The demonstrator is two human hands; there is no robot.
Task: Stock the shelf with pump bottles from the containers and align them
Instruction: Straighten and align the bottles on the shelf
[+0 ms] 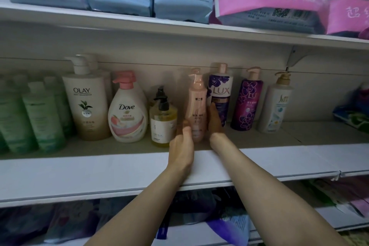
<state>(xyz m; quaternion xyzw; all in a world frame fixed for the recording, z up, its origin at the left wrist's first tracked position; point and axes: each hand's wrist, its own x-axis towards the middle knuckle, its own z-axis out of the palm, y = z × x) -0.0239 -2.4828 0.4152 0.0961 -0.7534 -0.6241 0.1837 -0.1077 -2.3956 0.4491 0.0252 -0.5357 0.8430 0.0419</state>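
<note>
Both bare forearms reach up and forward from the bottom of the view, converging toward the centre. The left hand [182,145] has its palm turned inward to the right, thumb uppermost, fingers extended forward and only slightly bent at the tips, which are blurred. The right hand [215,121] stands opposite it, palm turned inward to the left, fingers straight and pointing upward. The 2 palms face each other, close together but not touching, with the right wrist bent up more steeply than the left
</note>
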